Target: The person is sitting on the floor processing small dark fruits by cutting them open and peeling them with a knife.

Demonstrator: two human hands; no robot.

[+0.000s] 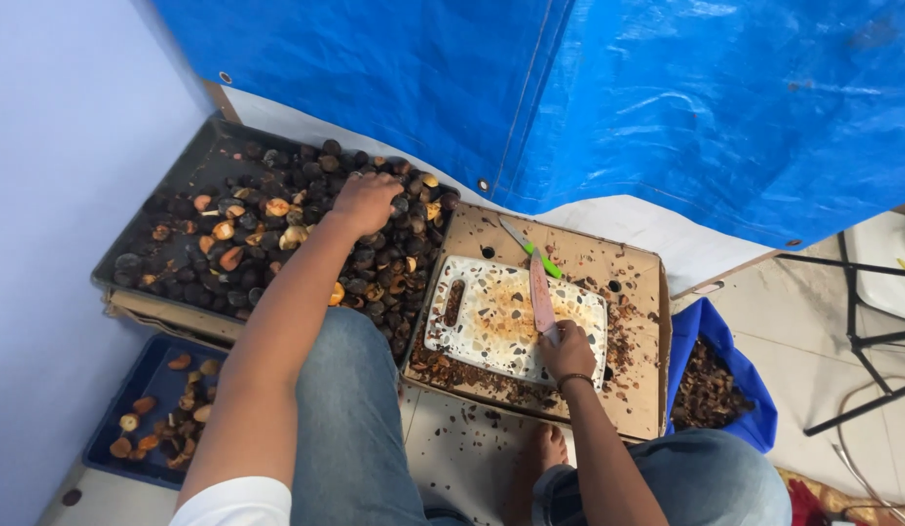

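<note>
Left hand [365, 202] reaches out over the dark tray [194, 161], palm down, fingers curled into the heap of nuts [277, 234] near the tray's far right part. Whether it has one pinched, cannot tell; the fingertips are buried among them. Nuts are mostly dark and round, some split and showing pale orange insides, piled thickest along the tray's right side.

Right hand [567, 353] is clenched round the handle of a knife [541, 295], blade pointing away from the person, lying over the cutting board [472, 321]. Board is white, speckled, stained orange-brown in the middle, and sits inside a shallow cardboard box [638, 292], toward its near left part. Brown shell scraps litter the box's near edge and right side. A second knife, green-handled [530, 246], lies in the box just beyond the board's far edge.

Blue bin [131, 390] with a few cut halves stands at the near left, below the tray. Blue bag [716, 380] of brown scraps sits just right of the box. Blue tarp [569, 97] hangs behind.
</note>
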